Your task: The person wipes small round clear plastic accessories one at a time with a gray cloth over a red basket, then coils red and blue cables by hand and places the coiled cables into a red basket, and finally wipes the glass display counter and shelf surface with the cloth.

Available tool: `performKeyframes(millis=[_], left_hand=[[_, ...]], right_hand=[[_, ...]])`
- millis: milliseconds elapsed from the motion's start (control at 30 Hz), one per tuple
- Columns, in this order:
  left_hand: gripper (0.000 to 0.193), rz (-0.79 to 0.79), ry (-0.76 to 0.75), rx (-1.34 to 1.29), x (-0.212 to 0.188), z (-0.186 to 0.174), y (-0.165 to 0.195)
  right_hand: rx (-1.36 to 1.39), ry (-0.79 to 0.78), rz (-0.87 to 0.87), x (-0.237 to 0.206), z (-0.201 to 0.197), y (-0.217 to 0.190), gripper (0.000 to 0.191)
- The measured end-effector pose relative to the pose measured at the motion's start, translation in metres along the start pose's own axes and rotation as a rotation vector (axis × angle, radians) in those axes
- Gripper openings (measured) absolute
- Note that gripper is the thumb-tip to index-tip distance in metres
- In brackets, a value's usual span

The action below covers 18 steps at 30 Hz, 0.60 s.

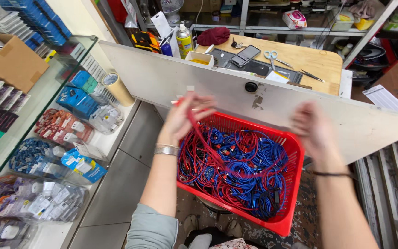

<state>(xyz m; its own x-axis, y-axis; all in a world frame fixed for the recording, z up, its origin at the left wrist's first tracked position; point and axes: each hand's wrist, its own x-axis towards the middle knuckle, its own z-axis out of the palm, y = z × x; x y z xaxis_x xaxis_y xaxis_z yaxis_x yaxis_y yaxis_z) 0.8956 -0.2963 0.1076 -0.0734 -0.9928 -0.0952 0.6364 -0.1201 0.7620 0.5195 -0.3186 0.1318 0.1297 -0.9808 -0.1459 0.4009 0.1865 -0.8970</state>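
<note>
A red plastic basket (289, 216) sits below me, full of tangled red and blue cables (240, 170). My left hand (187, 115) is raised over the basket's far left corner and grips a red cable (203, 138) that runs down into the pile. My right hand (312, 127) hovers over the basket's right rim, blurred by motion; whether it holds anything I cannot tell. A silver bracelet sits on my left wrist and a thin dark band on my right.
A white board (300, 108) leans across behind the basket. Beyond it a wooden desk (314, 60) carries a phone (245, 55), scissors (272, 57) and a spray can (184, 40). A glass display case (28, 115) with packaged goods stands on the left, with a tape roll (116, 87) beside it.
</note>
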Motion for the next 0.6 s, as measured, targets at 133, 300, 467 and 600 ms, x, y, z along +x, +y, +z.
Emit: performKeyframes(millis=[133,300,467,600], left_hand=[[0.029,-0.04,-0.144,0.049,0.008,0.081,-0.054],[0.031,-0.014,0.06,-0.027,0.01,0.081,-0.074],[0.032,0.127,0.145,0.112,0.029,0.062,-0.081],[0.028,0.033,0.239,0.044,0.053,0.029,-0.075]], right_hand=[[-0.211,-0.222,-0.041,0.019,0.095,0.047,0.02],[-1.042,-0.173,-0.43,0.041,0.119,0.063,0.025],[-0.442,-0.342,-0.054,0.047,0.126,0.082,0.047],[-0.058,-0.366,0.079,0.002,0.136,0.13,0.062]])
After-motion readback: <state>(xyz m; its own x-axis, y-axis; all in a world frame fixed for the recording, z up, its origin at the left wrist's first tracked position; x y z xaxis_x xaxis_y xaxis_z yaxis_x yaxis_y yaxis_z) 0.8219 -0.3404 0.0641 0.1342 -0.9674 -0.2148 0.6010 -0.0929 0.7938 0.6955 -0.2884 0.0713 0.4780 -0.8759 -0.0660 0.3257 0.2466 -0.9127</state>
